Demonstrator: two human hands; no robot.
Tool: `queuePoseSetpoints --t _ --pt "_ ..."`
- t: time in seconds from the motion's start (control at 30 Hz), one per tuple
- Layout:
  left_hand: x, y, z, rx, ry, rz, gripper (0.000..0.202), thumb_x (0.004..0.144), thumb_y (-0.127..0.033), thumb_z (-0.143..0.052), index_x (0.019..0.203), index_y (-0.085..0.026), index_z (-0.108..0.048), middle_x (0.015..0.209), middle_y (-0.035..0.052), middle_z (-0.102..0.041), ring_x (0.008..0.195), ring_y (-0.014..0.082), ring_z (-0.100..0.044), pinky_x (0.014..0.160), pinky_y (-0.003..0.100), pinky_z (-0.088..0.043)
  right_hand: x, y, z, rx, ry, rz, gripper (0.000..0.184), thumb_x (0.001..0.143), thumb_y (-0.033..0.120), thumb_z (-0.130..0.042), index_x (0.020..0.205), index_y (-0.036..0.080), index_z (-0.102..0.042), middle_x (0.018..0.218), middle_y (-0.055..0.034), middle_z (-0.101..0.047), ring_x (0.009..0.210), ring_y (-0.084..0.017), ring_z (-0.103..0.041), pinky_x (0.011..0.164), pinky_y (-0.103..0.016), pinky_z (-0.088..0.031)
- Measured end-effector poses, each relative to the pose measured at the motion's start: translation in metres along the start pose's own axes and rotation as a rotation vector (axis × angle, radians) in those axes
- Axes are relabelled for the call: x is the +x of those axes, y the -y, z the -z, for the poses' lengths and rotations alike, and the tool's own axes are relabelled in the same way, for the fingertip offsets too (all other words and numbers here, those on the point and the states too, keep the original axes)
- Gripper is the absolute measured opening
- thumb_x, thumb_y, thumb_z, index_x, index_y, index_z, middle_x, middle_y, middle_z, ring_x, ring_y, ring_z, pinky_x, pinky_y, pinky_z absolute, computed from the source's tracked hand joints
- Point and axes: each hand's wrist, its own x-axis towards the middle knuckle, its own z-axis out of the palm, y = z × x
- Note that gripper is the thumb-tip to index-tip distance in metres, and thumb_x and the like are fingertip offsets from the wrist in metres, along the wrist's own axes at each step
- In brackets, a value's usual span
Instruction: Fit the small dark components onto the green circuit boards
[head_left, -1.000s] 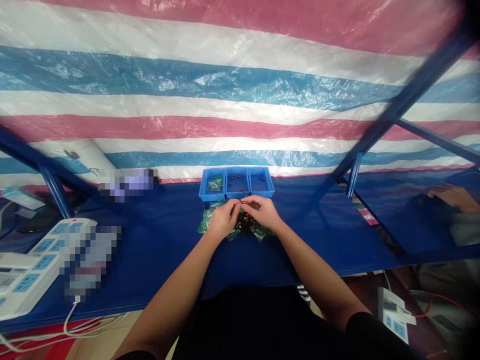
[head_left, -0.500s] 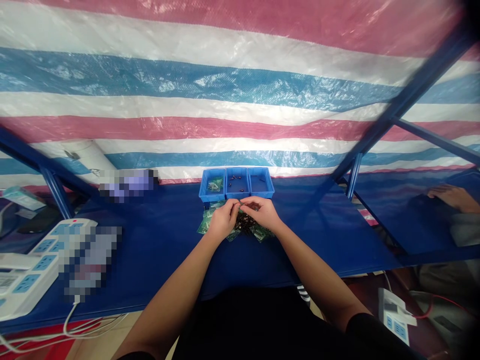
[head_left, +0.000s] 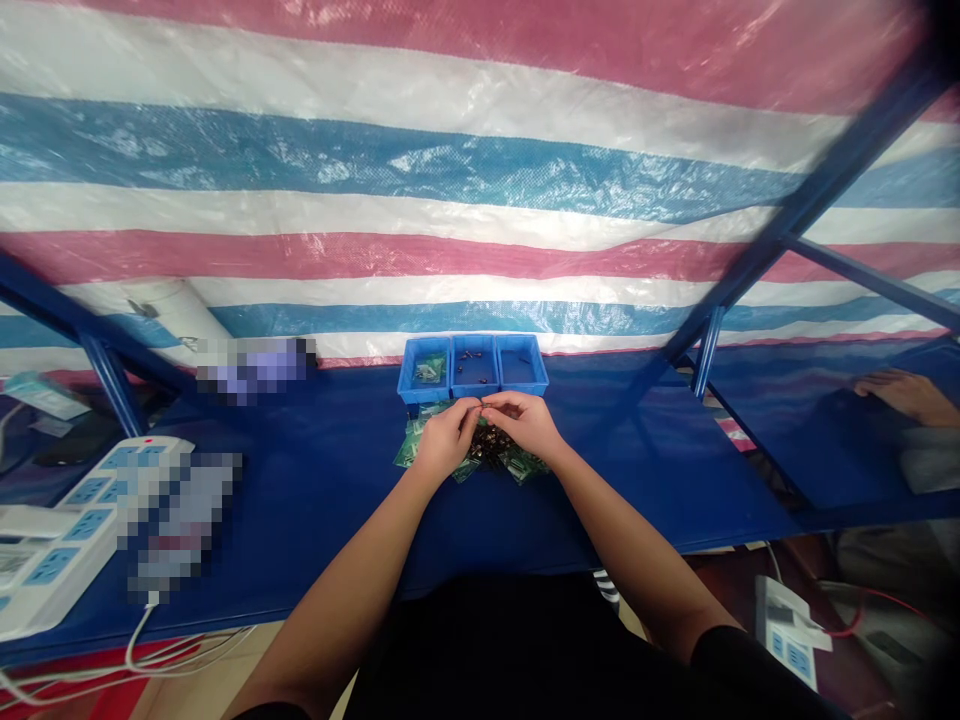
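My left hand (head_left: 448, 436) and my right hand (head_left: 523, 420) meet at the fingertips, both pinched closed. Whatever lies between the fingers is too small to make out. Beneath them is a pile of small dark parts (head_left: 491, 447), partly hidden by the hands. Small green packets (head_left: 411, 444) lie left of the pile, and more green packets (head_left: 520, 464) lie at its right front. Just beyond the fingers stand three blue bins in a row. The left bin (head_left: 409, 378) holds green packets, the middle bin (head_left: 474, 373) a few small dark pieces, and the right bin (head_left: 523, 371) shows little inside.
On the blue table (head_left: 315, 520), a white power strip (head_left: 82, 530) and a blurred-out object with a cable (head_left: 187, 520) sit at the left. A white cylinder (head_left: 184, 315) leans at the back. Blue frame bars (head_left: 750, 270) rise at both sides. Another person's hand (head_left: 904, 393) rests at far right.
My right fingertips have shifted slightly and sit closer against the left ones. Everything else looks the same.
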Motion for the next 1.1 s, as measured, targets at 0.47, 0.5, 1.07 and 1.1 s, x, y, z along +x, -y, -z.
queuePoseSetpoints --t 0.47,0.5,1.07,1.1 --pt "0.0001 -0.0008 0.0011 0.002 0.016 0.018 0.026 0.097 -0.038 -0.038 0.106 -0.024 -0.058 0.082 0.0 -0.068 0.069 0.0136 -0.064 0.062 0.022 -0.043 0.0003 -0.0005 0.0001 -0.008 -0.029 0.024 0.033 0.075 0.042 -0.07 0.099 0.019 -0.071 0.091 -0.0071 -0.072 0.076 -0.019 -0.067 0.071 -0.032 -0.055" --pt "0.0 -0.001 0.001 0.008 0.01 0.027 0.026 0.096 -0.039 -0.039 0.108 -0.024 -0.057 0.081 -0.0003 -0.068 0.068 0.0138 -0.064 0.062 0.022 -0.043 0.0004 -0.0009 0.0001 0.003 -0.032 0.019 0.033 0.075 0.042 -0.07 0.099 0.019 -0.071 0.09 -0.007 -0.072 0.075 -0.019 -0.067 0.07 -0.031 -0.055" --pt "-0.0003 0.0031 -0.0024 -0.027 -0.017 0.008 0.025 0.096 -0.037 -0.04 0.106 -0.023 -0.059 0.08 -0.0005 -0.068 0.066 0.0121 -0.063 0.061 0.02 -0.044 0.0007 -0.0007 -0.0001 0.021 -0.027 0.024 0.031 0.075 0.04 -0.071 0.096 0.017 -0.071 0.086 -0.0066 -0.072 0.071 -0.016 -0.066 0.065 -0.028 -0.053" --pt "-0.0004 0.0033 -0.0024 -0.031 -0.01 0.018 0.025 0.097 -0.037 -0.04 0.106 -0.023 -0.058 0.079 -0.0007 -0.067 0.066 0.0121 -0.062 0.061 0.02 -0.044 0.0008 -0.0011 -0.0003 0.02 -0.027 0.031 0.031 0.075 0.039 -0.071 0.096 0.018 -0.071 0.087 -0.0065 -0.072 0.071 -0.016 -0.066 0.065 -0.028 -0.053"
